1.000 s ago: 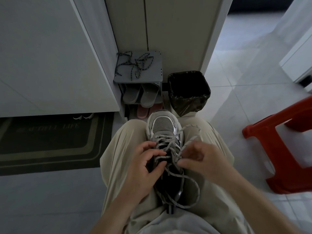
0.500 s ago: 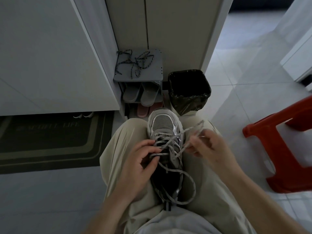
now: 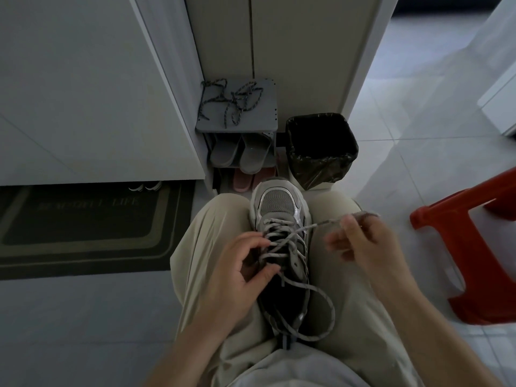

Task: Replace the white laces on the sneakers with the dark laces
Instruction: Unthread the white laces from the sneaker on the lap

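Tiled hallway floor (image 3: 418,163). On lap, between thighs: sneaker (image 3: 279,202), toe pointing away. Fingers of left hand (image 3: 237,275) curl round its laced edge. Blurred right hand (image 3: 371,247) out to the side, fingers pinching white lace (image 3: 307,227), drawn taut from the eyelets. On grey rack (image 3: 265,118) ahead: dark laces (image 3: 231,103), heaped.

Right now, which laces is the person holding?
The white laces, threaded in the sneaker on the lap; the right hand pinches one end. The dark laces lie loose on the grey shoe rack.
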Action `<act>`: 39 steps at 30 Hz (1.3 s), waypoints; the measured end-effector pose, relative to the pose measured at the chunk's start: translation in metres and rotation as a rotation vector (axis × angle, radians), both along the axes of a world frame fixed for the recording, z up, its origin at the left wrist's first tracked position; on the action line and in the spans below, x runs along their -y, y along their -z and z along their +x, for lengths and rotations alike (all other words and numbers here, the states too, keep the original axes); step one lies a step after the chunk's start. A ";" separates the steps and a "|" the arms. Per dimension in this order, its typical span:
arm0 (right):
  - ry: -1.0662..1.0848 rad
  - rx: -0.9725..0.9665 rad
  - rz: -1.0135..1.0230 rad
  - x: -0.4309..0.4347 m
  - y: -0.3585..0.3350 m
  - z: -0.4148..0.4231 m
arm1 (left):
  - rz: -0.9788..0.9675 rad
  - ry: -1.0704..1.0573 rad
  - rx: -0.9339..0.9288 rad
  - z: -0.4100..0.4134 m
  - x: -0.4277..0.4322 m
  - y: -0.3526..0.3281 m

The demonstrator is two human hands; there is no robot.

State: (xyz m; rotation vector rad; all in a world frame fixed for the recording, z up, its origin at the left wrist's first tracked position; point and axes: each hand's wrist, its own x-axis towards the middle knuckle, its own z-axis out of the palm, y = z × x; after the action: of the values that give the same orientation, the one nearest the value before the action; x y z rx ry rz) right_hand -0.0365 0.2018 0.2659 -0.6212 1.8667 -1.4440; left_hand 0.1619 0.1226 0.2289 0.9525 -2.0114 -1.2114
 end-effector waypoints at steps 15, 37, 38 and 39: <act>-0.533 -0.618 0.215 -0.024 -0.004 0.023 | -0.077 -0.043 0.178 0.002 -0.007 -0.019; -0.525 -0.558 0.225 -0.018 -0.003 0.026 | 0.007 -0.152 0.074 0.005 0.018 -0.026; -0.515 -0.552 0.220 -0.018 -0.003 0.027 | 0.046 -0.142 0.079 0.003 0.014 -0.024; -0.507 -0.546 0.215 -0.017 -0.003 0.028 | 0.115 -0.129 0.082 0.002 0.009 -0.023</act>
State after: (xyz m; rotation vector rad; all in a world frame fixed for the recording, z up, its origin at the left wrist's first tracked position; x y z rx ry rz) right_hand -0.0088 0.2193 0.2692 -1.3632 2.0167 -0.7761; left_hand 0.1638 0.1139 0.2514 1.1870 -1.9271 -1.2459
